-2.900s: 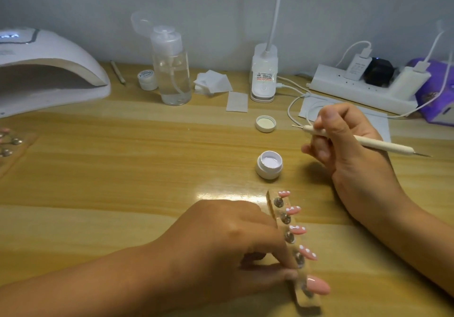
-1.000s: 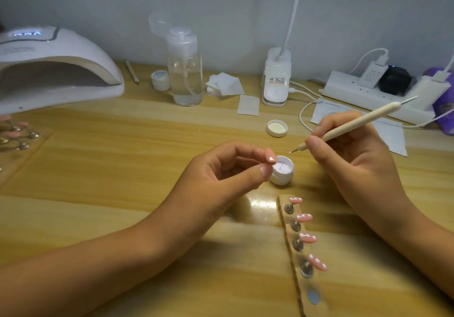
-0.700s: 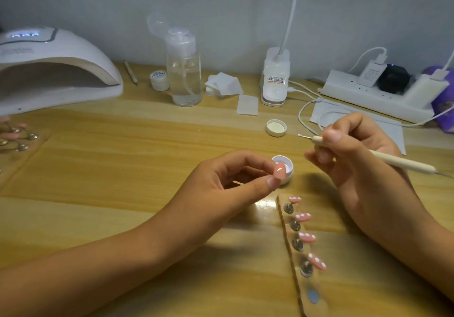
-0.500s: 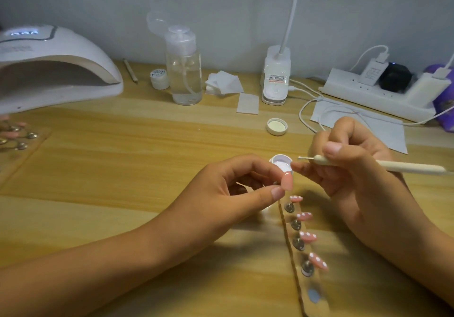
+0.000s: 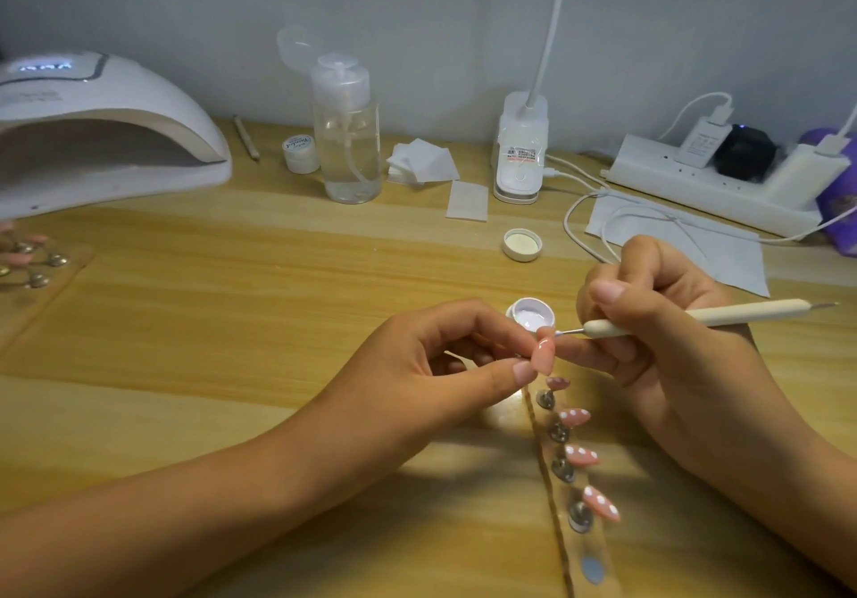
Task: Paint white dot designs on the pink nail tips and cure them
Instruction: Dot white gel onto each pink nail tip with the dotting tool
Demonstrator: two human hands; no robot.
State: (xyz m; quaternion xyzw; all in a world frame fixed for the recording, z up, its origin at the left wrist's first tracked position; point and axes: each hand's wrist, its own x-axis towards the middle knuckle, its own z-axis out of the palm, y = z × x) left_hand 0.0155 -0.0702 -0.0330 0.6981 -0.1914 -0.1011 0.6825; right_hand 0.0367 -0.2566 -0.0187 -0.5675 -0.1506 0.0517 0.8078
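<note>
Your left fingers (image 5: 503, 325) pinch the pink tip (image 5: 682, 357), your right fingers (image 5: 608, 293) pinch the pen (image 5: 695, 317); one wobble could smear it.

- left hand (image 5: 431, 365): bare, uncovered from knuckles to wrist.
- left thumbnail (image 5: 524, 371): short, rounded, with a plain natural surface.
- left forearm (image 5: 208, 505): bare along all of its visible length, to the lower left edge of the view.
- right hand (image 5: 672, 356): bare, uncovered to the wrist.
- right thumbnail (image 5: 608, 291): short, squarish, plain.
- right forearm (image 5: 788, 481): bare to the lower right edge of the view.
</note>
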